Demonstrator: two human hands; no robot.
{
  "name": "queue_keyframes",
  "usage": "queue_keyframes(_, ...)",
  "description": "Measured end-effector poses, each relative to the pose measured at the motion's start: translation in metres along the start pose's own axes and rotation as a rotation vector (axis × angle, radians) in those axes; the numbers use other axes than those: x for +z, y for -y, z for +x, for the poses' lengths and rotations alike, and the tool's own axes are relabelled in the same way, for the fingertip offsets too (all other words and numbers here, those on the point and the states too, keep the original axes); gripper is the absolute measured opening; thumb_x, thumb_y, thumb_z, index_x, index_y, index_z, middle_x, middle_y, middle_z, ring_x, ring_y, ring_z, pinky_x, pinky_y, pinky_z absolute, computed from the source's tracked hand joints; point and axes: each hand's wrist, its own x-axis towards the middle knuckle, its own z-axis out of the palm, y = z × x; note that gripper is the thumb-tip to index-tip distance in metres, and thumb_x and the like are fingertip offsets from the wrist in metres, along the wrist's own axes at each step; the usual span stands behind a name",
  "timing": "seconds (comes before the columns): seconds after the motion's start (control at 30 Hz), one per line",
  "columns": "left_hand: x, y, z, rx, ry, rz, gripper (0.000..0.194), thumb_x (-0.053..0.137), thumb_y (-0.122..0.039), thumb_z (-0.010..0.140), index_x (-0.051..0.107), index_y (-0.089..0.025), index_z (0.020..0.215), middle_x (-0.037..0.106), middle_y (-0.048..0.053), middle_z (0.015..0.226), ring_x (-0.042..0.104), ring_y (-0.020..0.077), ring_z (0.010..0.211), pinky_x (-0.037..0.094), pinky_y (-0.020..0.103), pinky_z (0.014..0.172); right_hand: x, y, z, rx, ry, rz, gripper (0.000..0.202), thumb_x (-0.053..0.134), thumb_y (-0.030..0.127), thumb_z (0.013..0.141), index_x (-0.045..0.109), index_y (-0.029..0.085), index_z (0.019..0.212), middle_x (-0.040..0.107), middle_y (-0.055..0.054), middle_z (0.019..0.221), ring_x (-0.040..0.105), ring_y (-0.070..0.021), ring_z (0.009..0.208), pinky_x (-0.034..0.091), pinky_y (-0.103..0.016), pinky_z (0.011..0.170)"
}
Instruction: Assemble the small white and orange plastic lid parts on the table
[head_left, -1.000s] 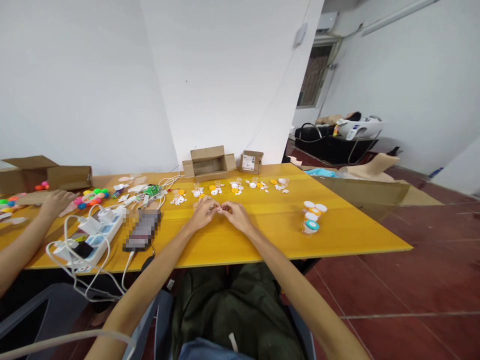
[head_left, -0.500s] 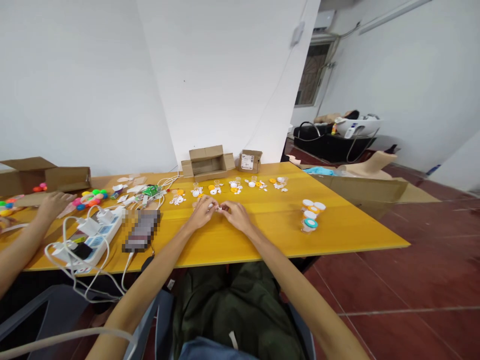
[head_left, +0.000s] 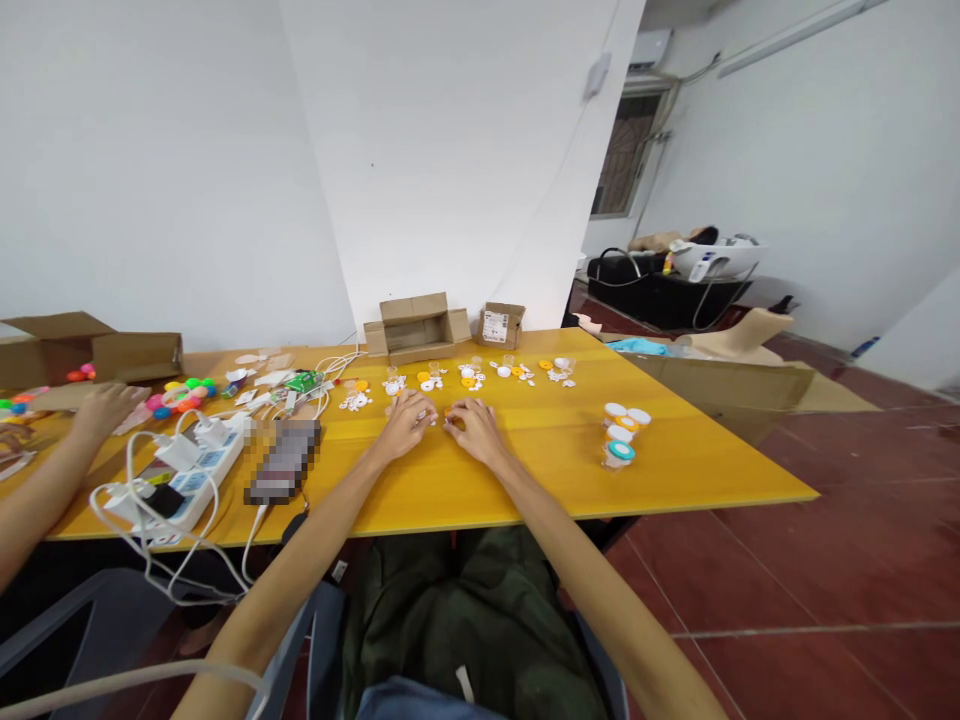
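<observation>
My left hand [head_left: 405,424] is closed over the yellow table, its fingers round a small white piece [head_left: 430,419]. A short gap to the right, my right hand [head_left: 472,428] has its fingers curled together; what they hold, if anything, is too small to name. Beyond both hands lie small groups of white and yellow parts with clear cups, one group [head_left: 469,377] straight ahead and another [head_left: 355,400] to the left. Several lidded cups, among them one with a teal lid [head_left: 621,448], stand together at the right.
Left of my arm are a phone [head_left: 285,460], a power strip [head_left: 202,480] with white cables and a co-worker's hand [head_left: 109,408] near colourful beads [head_left: 180,397]. Cardboard boxes [head_left: 416,335] stand along the wall. The table's front edge [head_left: 675,507] runs below my forearms.
My hands, which met at a small white piece, have moved slightly apart. At the far left, the co-worker's other hand has shifted.
</observation>
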Motion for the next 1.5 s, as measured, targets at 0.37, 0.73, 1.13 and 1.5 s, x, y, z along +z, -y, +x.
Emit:
queue_keyframes(0.37, 0.003, 0.002, -0.002, 0.091, 0.098, 0.053, 0.020, 0.052, -0.022, 0.095, 0.070, -0.025, 0.088, 0.067, 0.006, 0.104, 0.051, 0.0251, 0.108, 0.040, 0.043, 0.098, 0.004, -0.008, 0.004, 0.002, -0.043, 0.081, 0.008, 0.070, 0.020, 0.082, 0.074, 0.027, 0.085, 0.070, -0.006, 0.101, 0.061, -0.0244, 0.101, 0.045, -0.039, 0.088)
queue_keyframes(0.73, 0.006, 0.004, -0.002, 0.097, 0.101, 0.107, 0.025, 0.052, -0.020, 0.094, 0.074, -0.026, 0.082, 0.067, 0.006, 0.104, 0.051, 0.0269, 0.111, 0.039, 0.046, 0.098, 0.007, -0.016, 0.007, 0.034, -0.063, 0.130, 0.012, 0.065, 0.017, 0.084, 0.072, 0.026, 0.082, 0.072, -0.006, 0.095, 0.064, -0.0236, 0.095, 0.048, -0.038, 0.089)
queue_keyframes(1.13, 0.003, 0.003, -0.002, 0.076, 0.049, 0.148, 0.023, 0.053, -0.020, 0.093, 0.074, -0.028, 0.087, 0.068, 0.006, 0.101, 0.051, 0.0274, 0.111, 0.040, 0.046, 0.098, 0.006, -0.013, 0.006, -0.010, 0.005, 0.107, 0.022, 0.057, 0.012, 0.088, 0.074, 0.026, 0.086, 0.073, -0.006, 0.096, 0.066, -0.0232, 0.096, 0.050, -0.035, 0.088)
queue_keyframes(1.5, -0.015, 0.035, 0.006, -0.189, -0.410, 0.027, 0.013, 0.057, -0.022, 0.088, 0.068, -0.024, 0.083, 0.071, 0.005, 0.090, 0.063, 0.0245, 0.093, 0.049, 0.038, 0.088, 0.008, -0.007, 0.003, -0.054, 0.081, 0.089, 0.027, 0.047, 0.016, 0.097, 0.073, 0.022, 0.101, 0.072, -0.008, 0.110, 0.065, -0.0201, 0.105, 0.048, -0.032, 0.096)
